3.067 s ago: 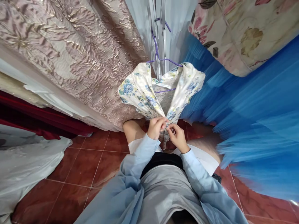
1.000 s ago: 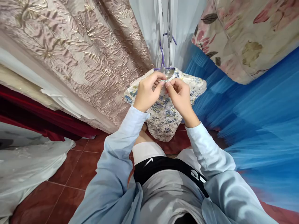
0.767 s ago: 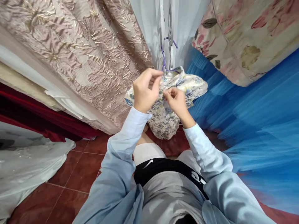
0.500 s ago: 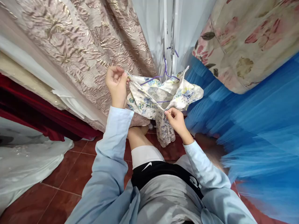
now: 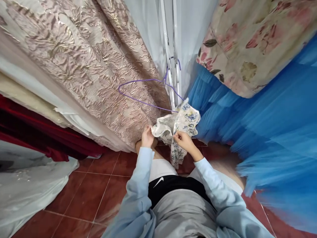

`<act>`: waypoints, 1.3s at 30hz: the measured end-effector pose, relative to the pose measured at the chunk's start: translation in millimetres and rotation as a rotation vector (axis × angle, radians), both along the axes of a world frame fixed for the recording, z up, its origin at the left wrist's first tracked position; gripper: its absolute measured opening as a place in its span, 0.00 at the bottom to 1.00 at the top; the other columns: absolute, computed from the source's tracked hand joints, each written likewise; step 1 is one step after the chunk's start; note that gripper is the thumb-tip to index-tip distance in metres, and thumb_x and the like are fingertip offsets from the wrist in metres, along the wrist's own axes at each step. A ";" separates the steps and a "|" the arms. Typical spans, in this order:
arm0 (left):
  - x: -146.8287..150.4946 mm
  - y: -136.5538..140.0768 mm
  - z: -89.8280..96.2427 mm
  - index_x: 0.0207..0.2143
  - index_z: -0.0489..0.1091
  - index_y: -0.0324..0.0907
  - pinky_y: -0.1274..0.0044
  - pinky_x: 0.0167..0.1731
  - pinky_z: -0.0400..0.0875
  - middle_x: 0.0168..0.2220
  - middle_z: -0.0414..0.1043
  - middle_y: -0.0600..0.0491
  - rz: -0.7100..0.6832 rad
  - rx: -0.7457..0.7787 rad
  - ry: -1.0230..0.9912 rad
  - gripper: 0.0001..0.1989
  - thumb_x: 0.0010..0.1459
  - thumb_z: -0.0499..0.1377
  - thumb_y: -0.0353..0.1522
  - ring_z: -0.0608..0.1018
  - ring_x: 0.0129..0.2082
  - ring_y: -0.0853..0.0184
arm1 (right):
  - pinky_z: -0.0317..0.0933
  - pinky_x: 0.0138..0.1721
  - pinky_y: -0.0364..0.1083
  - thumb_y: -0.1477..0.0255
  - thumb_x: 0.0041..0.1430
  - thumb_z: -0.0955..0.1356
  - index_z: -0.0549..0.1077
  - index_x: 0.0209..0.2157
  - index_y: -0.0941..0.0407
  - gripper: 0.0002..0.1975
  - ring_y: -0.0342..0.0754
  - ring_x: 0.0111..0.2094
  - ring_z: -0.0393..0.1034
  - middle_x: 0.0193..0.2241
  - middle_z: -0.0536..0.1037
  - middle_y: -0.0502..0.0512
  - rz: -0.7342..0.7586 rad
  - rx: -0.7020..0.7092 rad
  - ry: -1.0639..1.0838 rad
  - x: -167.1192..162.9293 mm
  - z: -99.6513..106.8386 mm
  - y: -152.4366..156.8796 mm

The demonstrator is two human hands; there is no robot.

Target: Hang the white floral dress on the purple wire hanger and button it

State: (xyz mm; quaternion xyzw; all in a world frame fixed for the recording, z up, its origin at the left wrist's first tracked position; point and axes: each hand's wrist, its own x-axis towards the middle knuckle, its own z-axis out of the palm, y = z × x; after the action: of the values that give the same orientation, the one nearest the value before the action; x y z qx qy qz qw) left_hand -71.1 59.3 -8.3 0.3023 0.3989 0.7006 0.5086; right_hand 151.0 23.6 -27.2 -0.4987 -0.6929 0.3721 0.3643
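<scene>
A white garment with a blue and yellow floral print (image 5: 187,119) hangs by one side from the right end of a purple wire hanger (image 5: 141,80). The hanger's left arm is bare, and its hook hangs on a white metal rack (image 5: 174,49). My left hand (image 5: 148,136) pinches the garment's left edge, below the hanger. With thumb and finger, my right hand (image 5: 184,140) grips the front of the garment near its middle. The lower part of the cloth dangles beneath my hands, above the floor.
A pink and gold brocade cloth (image 5: 74,66) hangs on the left, with dark red fabric (image 5: 37,129) beyond it. To the right are blue tulle (image 5: 267,138) and a cream floral cloth (image 5: 245,49). Red tiles (image 5: 81,195) cover the floor.
The garment's left side has come off the hanger, leaving that arm bare. My left hand has moved down and right with the cloth's edge; my right hand keeps its grip slightly lower.
</scene>
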 end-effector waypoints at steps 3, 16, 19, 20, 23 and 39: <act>41.1 -28.4 1.3 0.31 0.64 0.40 0.81 0.31 0.67 0.28 0.69 0.58 -0.136 0.011 -0.150 0.20 0.48 0.74 0.35 0.72 0.27 0.74 | 0.62 0.37 0.46 0.69 0.58 0.67 0.72 0.32 0.56 0.05 0.49 0.31 0.70 0.28 0.77 0.53 -0.024 -0.093 -0.002 17.5 -21.4 -17.9; 118.8 -67.2 52.5 0.50 0.70 0.41 0.72 0.48 0.69 0.44 0.73 0.47 -0.685 0.267 0.633 0.20 0.63 0.62 0.45 0.75 0.45 0.62 | 0.64 0.36 0.45 0.65 0.63 0.67 0.73 0.29 0.56 0.11 0.48 0.32 0.67 0.29 0.75 0.51 0.156 -0.122 0.353 58.5 56.8 -67.9; 110.8 -70.2 35.8 0.49 0.70 0.39 0.73 0.44 0.71 0.43 0.73 0.46 -0.938 0.168 0.495 0.28 0.60 0.61 0.53 0.75 0.43 0.62 | 0.62 0.32 0.44 0.65 0.59 0.69 0.75 0.28 0.56 0.10 0.46 0.28 0.65 0.26 0.74 0.50 0.123 -0.180 0.426 66.6 57.6 -75.5; 108.2 -72.3 29.0 0.49 0.69 0.39 0.73 0.43 0.71 0.43 0.72 0.46 -0.993 0.132 0.459 0.30 0.58 0.63 0.54 0.75 0.43 0.62 | 0.62 0.33 0.44 0.66 0.59 0.69 0.76 0.28 0.56 0.09 0.47 0.29 0.66 0.27 0.75 0.51 0.106 -0.174 0.426 70.1 59.2 -76.7; 100.2 -79.3 9.8 0.44 0.69 0.38 0.76 0.37 0.68 0.37 0.70 0.50 -1.037 0.040 0.501 0.28 0.56 0.65 0.53 0.73 0.37 0.65 | 0.63 0.36 0.45 0.69 0.57 0.69 0.77 0.27 0.55 0.07 0.48 0.31 0.68 0.29 0.76 0.52 0.044 -0.125 0.400 82.2 66.7 -77.4; 67.6 -96.1 -15.3 0.32 0.65 0.38 0.79 0.30 0.61 0.29 0.61 0.56 -0.865 0.059 0.739 0.20 0.59 0.63 0.46 0.66 0.29 0.71 | 0.46 0.22 0.42 0.74 0.43 0.70 0.67 0.20 0.55 0.07 0.41 0.20 0.51 0.17 0.63 0.45 -0.414 -0.083 0.570 124.3 59.3 -81.0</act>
State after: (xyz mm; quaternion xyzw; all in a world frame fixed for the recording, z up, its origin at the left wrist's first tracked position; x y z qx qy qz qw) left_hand -3.5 -36.8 -23.5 0.6772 0.3703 0.2872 0.5672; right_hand 275.3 -57.4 32.1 -0.5188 -0.4320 0.4425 0.5902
